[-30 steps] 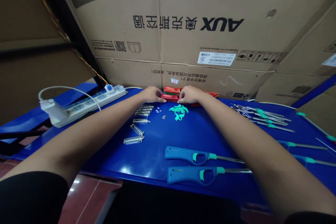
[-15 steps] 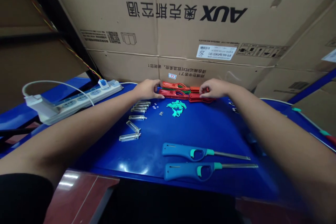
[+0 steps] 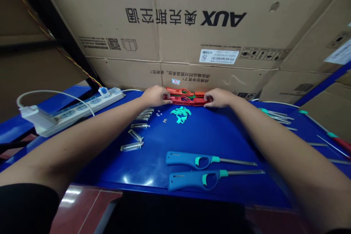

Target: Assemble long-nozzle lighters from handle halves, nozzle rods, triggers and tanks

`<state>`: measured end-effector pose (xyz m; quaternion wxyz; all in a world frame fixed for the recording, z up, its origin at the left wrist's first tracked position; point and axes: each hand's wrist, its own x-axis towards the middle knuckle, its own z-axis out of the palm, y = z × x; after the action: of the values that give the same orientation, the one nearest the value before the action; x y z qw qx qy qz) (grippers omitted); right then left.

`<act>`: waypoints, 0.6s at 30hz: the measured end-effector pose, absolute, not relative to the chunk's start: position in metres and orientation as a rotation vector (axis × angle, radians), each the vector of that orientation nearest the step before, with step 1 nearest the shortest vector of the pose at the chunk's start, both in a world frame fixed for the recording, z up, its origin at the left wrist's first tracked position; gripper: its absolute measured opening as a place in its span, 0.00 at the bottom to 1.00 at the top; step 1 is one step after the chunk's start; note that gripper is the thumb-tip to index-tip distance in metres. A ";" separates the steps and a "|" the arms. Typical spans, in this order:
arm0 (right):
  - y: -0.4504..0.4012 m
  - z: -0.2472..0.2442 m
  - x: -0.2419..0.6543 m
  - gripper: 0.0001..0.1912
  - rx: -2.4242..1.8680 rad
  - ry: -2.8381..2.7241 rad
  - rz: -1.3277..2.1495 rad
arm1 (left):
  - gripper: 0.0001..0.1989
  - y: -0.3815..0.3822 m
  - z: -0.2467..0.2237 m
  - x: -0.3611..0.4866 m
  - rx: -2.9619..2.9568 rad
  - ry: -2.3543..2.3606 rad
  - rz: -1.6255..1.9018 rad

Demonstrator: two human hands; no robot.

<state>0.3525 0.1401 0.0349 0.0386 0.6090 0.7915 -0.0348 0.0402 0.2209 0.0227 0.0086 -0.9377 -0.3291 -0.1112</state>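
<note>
Red-orange plastic lighter shells lie in two rows between the hands, with a thin green strip showing between the rows. The left hand curls over their left ends in a narrow grip, and the right hand pinches their right ends with its fingers close together. A short stretch of red plastic stays exposed between the two hands.

The shells sit close to the far edge of the blue metal table, with almost no room between them and the cardboard AUX carton standing behind. Just in front of them lies a loose heap of teal plastic pieces, near but apart from both hands. To its left are tiny metal parts, then a group of clear tubes running toward the left edge.

Open blue surface spreads nearer the person, ahead of two assembled blue lighters lying side by side with their metal wands pointing right. Beyond the right forearm, metal rods with teal collars lie near the right side. A white power strip sits along the far left edge.
</note>
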 end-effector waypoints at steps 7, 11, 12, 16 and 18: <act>0.145 0.033 0.349 0.11 1.893 2.415 -0.080 | 0.13 0.222 0.019 0.044 -2.866 -1.105 -0.339; 0.145 0.032 0.349 0.17 1.933 2.409 -0.055 | 0.15 0.218 0.019 0.046 -2.864 -1.146 -0.292; 0.144 0.032 0.348 0.20 1.944 2.411 -0.040 | 0.16 0.217 0.020 0.046 -2.868 -1.143 -0.275; 0.142 0.036 0.347 0.26 1.913 2.446 0.004 | 0.20 0.215 0.022 0.046 -2.896 -1.057 -0.230; 0.142 0.038 0.345 0.25 1.867 2.423 0.000 | 0.20 0.215 0.022 0.046 -2.895 -1.042 -0.223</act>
<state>0.3453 0.1423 0.0378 0.0412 0.6098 0.7915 0.0001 0.0464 0.2146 0.0225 0.0283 -0.9381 -0.3376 -0.0722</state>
